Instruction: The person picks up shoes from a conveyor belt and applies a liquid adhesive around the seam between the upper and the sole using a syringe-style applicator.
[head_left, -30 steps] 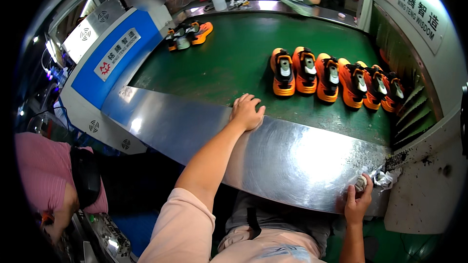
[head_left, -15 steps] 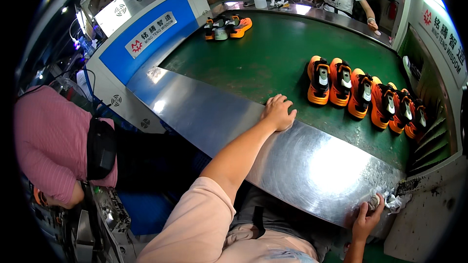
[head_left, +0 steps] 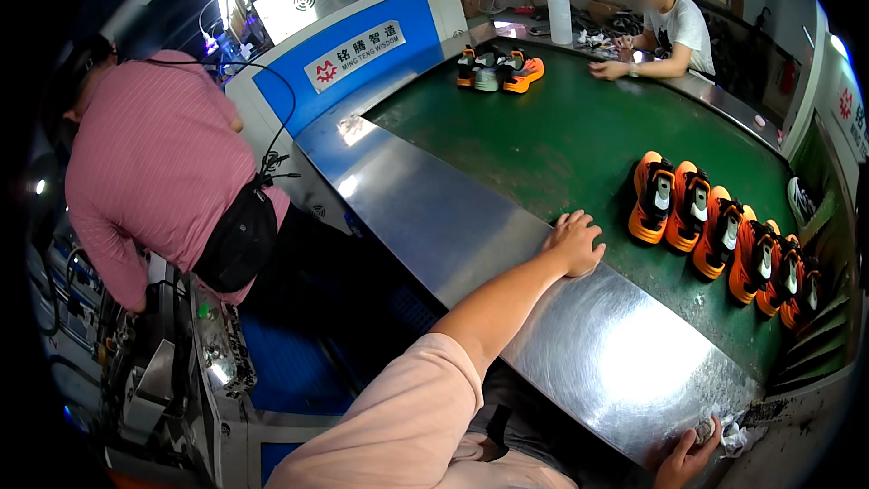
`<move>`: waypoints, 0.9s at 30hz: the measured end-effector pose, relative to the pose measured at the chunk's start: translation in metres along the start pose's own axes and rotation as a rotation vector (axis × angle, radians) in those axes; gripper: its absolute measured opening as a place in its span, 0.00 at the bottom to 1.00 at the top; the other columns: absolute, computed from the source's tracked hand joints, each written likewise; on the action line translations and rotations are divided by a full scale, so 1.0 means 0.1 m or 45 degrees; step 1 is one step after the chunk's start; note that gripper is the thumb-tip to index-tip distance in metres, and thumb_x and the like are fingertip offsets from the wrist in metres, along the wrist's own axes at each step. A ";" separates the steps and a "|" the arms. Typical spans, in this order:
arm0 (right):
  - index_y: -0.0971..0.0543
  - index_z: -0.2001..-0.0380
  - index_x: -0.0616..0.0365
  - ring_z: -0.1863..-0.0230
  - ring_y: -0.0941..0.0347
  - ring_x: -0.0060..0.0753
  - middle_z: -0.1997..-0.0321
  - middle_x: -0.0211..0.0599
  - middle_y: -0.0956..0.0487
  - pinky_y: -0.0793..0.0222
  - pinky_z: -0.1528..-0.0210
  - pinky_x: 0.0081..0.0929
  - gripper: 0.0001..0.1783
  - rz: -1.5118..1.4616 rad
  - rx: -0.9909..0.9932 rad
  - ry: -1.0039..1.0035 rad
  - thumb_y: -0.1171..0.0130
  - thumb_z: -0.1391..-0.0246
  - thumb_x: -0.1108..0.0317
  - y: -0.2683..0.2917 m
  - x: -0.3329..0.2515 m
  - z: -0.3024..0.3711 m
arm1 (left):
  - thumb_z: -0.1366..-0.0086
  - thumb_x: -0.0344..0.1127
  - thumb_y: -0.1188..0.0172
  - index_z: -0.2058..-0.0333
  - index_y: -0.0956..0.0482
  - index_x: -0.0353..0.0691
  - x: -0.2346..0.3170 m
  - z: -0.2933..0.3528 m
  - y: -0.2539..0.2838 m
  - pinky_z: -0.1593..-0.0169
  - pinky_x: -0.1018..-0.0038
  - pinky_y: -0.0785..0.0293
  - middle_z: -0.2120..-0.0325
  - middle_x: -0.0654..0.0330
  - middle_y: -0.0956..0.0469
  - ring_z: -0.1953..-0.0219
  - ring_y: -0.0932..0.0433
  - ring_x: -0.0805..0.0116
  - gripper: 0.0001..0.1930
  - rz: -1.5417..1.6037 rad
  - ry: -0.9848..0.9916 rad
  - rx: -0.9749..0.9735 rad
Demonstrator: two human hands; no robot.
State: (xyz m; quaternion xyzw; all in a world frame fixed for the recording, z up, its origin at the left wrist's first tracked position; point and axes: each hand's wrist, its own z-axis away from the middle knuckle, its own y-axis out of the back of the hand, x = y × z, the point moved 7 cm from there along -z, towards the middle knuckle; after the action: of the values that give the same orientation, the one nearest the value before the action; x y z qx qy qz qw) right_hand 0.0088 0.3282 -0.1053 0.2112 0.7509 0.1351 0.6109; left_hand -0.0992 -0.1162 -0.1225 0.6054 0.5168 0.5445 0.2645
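My left hand [head_left: 574,244] lies palm down with its fingers spread over the inner edge of the metal ledge [head_left: 480,258], fingertips at the green belt [head_left: 561,136]. It holds nothing. Down at the ledge's right end, my right hand [head_left: 690,460] has its fingers closed round a small greyish lump [head_left: 704,431], whose kind I cannot make out. Crumpled white scraps [head_left: 735,437] lie beside it. On the belt to the right stands a slanting row of several orange and black sneakers [head_left: 685,208], toes toward the ledge.
More shoes [head_left: 522,74] stand at the belt's far left. Across the belt sits a person in white [head_left: 685,34], near a white bottle [head_left: 560,18]. At left, a person in pink [head_left: 163,163] bends over machinery [head_left: 217,353]. A blue and white machine housing [head_left: 362,23] borders the belt.
The view has swung left, so the scene sits further right. The person across now reaches forearms over the belt edge. The person in pink shows more fully. My hands keep their places on the ledge.
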 end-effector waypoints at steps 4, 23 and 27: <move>0.33 0.52 0.70 0.77 0.28 0.34 0.76 0.43 0.24 0.31 0.74 0.31 0.24 0.181 0.035 0.091 0.43 0.45 0.62 0.04 -0.11 0.00 | 0.41 0.47 0.47 0.56 0.22 0.42 0.00 -0.01 -0.02 0.36 0.57 0.53 0.47 0.49 0.32 0.38 0.43 0.53 0.20 0.003 0.014 -0.033; 0.24 0.69 0.61 0.66 0.31 0.38 0.62 0.45 0.28 0.34 0.63 0.30 0.05 0.181 -0.014 0.327 0.46 0.51 0.73 -0.13 -0.18 -0.12 | 0.44 0.48 0.44 0.55 0.22 0.41 0.02 0.00 0.14 0.45 0.59 0.35 0.53 0.50 0.26 0.48 0.31 0.52 0.21 -0.040 -0.065 0.041; 0.26 0.62 0.60 0.69 0.29 0.40 0.65 0.43 0.27 0.33 0.67 0.27 0.12 0.033 0.051 0.474 0.42 0.52 0.73 0.06 -0.15 -0.18 | 0.38 0.47 0.49 0.50 0.27 0.38 0.09 -0.01 -0.01 0.40 0.62 0.42 0.46 0.49 0.31 0.42 0.36 0.54 0.23 -0.163 -0.075 -0.058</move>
State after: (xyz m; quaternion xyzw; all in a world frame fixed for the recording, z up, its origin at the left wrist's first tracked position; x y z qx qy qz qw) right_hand -0.0049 0.3275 -0.0858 0.2044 0.8507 0.1647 0.4554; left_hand -0.1014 -0.1075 -0.1193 0.5806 0.5339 0.5201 0.3277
